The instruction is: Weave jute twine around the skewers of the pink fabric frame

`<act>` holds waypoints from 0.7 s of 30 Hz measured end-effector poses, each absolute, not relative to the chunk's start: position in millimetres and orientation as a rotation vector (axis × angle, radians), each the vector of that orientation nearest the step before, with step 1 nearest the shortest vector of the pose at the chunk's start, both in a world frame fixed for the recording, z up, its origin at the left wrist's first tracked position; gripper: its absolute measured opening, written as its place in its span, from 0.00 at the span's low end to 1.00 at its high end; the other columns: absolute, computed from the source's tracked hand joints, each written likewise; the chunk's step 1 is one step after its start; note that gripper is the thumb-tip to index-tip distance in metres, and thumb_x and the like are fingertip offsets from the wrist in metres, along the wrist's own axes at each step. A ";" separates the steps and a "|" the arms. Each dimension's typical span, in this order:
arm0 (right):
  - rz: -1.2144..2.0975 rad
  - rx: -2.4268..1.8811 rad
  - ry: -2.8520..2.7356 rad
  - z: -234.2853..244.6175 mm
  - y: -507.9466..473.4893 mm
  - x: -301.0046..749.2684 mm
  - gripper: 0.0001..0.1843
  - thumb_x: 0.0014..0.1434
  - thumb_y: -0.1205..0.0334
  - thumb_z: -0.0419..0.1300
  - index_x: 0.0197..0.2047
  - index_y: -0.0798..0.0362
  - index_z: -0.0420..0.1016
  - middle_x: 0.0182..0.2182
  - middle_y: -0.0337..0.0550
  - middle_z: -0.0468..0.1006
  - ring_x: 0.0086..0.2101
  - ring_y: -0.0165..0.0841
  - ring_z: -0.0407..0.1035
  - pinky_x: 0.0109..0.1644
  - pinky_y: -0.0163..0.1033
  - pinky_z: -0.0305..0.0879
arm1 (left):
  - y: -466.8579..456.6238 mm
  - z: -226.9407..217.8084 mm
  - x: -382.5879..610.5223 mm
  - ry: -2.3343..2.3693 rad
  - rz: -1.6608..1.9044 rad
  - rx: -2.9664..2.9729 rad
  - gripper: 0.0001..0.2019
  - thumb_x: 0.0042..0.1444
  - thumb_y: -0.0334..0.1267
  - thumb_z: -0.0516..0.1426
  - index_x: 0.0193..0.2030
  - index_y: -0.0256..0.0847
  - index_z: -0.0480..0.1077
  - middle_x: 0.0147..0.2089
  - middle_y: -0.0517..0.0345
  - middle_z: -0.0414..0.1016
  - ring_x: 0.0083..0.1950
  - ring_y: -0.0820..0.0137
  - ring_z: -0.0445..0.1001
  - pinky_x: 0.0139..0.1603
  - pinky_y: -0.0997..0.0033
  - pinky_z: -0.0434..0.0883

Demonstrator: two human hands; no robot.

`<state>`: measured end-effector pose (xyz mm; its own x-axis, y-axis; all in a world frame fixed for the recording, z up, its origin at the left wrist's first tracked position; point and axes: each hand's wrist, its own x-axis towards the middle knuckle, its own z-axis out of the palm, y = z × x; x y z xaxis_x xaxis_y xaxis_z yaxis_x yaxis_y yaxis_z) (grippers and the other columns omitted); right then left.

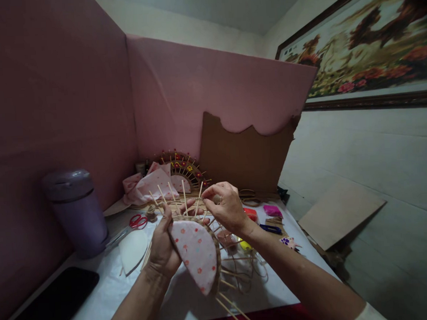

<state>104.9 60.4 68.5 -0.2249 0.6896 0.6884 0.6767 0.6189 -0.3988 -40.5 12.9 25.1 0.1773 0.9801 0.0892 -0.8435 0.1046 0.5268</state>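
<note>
My left hand (164, 251) grips a half-round fan-like piece (197, 251) by its left side, thumb in front and fingers behind. White cloth with small red and orange flowers covers its face. A woven brown rim (217, 255) runs along the curved edge, and thin wooden sticks (185, 197) radiate out from it. At the top, my right hand (227, 208) pinches thumb and forefinger together beside one of the sticks; what lies between the fingertips is too small to make out. Loops of thin brown cord (265, 270) hang to the right of the piece.
Behind stands a similar decorated half-round piece (189, 169) beside flowered cloth (146, 185). Red-handled scissors (138, 221), a white cutout (133, 250), a purple tumbler (78, 217) and a black phone (51, 302) lie left. A pink packet (272, 211) and blue cutter (270, 229) are right.
</note>
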 end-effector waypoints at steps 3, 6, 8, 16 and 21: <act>-0.015 -1.086 -1.943 67.4 58.6 105.2 0.05 0.53 0.67 0.59 0.29 0.48 0.75 0.29 0.37 0.77 0.40 0.36 0.66 0.57 0.50 0.49 | 13.1 24.7 -39.8 0.323 1.387 0.530 0.26 0.59 0.48 0.51 0.59 0.33 0.63 0.37 0.41 0.80 0.37 0.54 0.79 0.41 0.51 0.74; -0.102 -1.073 -1.962 66.2 55.2 105.4 0.04 0.54 0.66 0.59 0.30 0.49 0.74 0.30 0.37 0.77 0.42 0.36 0.65 0.60 0.54 0.42 | 13.4 24.6 -39.3 0.318 1.388 0.526 0.26 0.60 0.48 0.50 0.60 0.34 0.63 0.37 0.42 0.80 0.37 0.54 0.79 0.42 0.51 0.74; -0.167 -1.062 -1.978 65.5 53.4 105.8 0.04 0.55 0.66 0.59 0.30 0.49 0.74 0.31 0.38 0.76 0.44 0.37 0.63 0.62 0.55 0.38 | 13.6 24.7 -39.1 0.308 1.381 0.524 0.26 0.60 0.48 0.50 0.60 0.34 0.63 0.37 0.42 0.80 0.37 0.55 0.79 0.42 0.51 0.74; -0.199 -1.038 -2.004 64.7 54.0 107.6 0.04 0.56 0.67 0.57 0.32 0.49 0.73 0.32 0.39 0.75 0.46 0.38 0.62 0.63 0.53 0.39 | 14.5 23.0 -39.8 0.337 1.394 0.534 0.26 0.59 0.48 0.51 0.60 0.34 0.63 0.37 0.42 0.80 0.36 0.55 0.79 0.40 0.52 0.75; -0.184 -1.035 -2.008 65.1 55.1 108.5 0.04 0.54 0.67 0.57 0.32 0.50 0.73 0.32 0.41 0.75 0.45 0.38 0.62 0.61 0.54 0.41 | 13.5 24.3 -39.2 0.377 1.392 0.518 0.26 0.59 0.49 0.50 0.59 0.33 0.64 0.36 0.41 0.80 0.35 0.54 0.79 0.39 0.52 0.75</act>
